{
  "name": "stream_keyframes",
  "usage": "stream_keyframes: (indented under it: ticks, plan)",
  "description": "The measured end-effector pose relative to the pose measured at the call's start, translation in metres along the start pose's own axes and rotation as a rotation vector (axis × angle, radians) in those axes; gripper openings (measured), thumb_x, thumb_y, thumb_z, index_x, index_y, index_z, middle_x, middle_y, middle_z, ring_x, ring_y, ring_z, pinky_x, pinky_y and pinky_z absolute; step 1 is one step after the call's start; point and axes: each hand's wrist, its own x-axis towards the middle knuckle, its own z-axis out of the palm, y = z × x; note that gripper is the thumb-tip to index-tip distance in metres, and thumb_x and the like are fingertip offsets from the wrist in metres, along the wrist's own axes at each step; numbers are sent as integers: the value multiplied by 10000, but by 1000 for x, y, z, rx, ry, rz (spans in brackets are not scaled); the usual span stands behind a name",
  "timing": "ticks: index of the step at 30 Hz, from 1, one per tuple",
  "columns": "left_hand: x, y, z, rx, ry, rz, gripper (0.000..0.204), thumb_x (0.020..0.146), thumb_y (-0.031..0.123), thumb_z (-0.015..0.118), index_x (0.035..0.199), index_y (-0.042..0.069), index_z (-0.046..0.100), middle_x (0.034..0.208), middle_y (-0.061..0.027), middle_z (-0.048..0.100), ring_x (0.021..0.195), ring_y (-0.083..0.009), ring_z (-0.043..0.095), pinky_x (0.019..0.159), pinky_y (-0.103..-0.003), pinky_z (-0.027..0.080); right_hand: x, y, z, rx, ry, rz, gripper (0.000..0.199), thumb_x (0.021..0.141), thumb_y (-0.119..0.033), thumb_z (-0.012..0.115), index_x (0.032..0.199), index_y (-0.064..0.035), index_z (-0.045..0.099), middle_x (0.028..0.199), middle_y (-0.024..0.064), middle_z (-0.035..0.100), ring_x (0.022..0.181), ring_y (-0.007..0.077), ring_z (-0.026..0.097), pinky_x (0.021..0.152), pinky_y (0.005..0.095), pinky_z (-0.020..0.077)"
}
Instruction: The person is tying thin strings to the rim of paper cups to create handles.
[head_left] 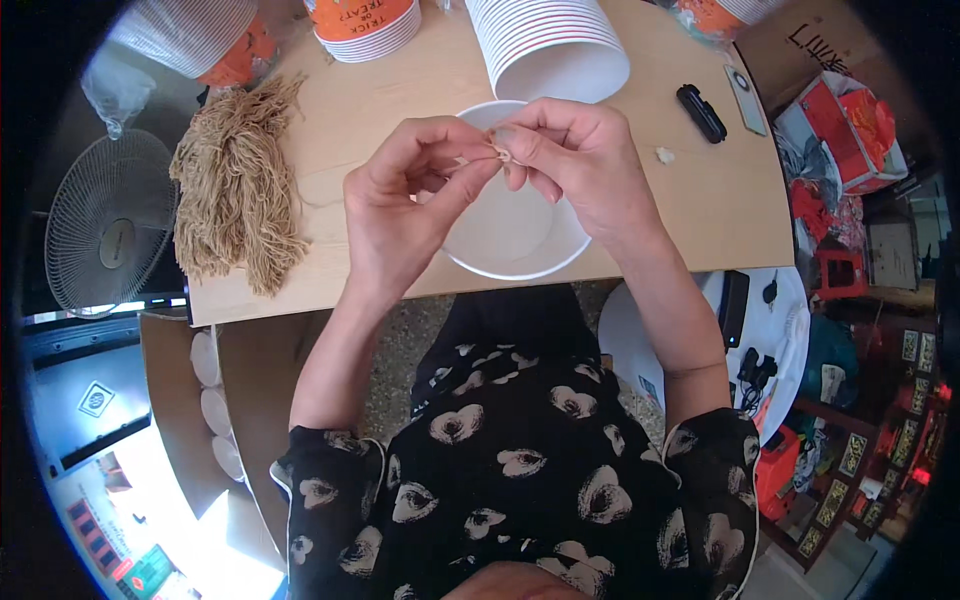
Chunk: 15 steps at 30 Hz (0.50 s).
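Note:
Above a white paper bucket [505,225], my left hand [415,190] and my right hand [580,160] meet fingertip to fingertip. Both are closed in a pinch on a small bit of beige cord [503,154], most of it hidden by the fingers. The bucket stands upright at the table's near edge, its inside plain white. Left of my hands lies a thick bundle of tan cord [240,185] in loose loops. Beyond the bucket, a nested stack of white paper buckets [545,45] lies on its side, mouth toward me.
Orange printed buckets [365,25] are stacked at the far side of the table [640,220]. To the right lie a black stapler-like object [701,113] and a small white scrap [665,155]. A fan [112,235] stands left; a white stool [775,330] with cables is at the right.

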Motion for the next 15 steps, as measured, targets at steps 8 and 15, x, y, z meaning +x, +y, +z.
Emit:
stream_keyframes:
  ticks: [8,15]
  plan:
    - [-6,-4,-1,557,33,460,260,775,-66,741,1007,37,684,911,-55,712,755,-131,685,580,-250,543,2,-1,3,114,-42,100,181,946,-138,626,972,30,687,649,41,618,484,29,472,416,162,296]
    - [-5,-14,-5,710,105,670,273,713,-58,755,957,55,705,891,-83,686,755,-219,694,624,-294,569,3,-5,9,68,-68,99,193,949,-143,617,953,36,688,620,40,609,464,39,470,406,167,309]
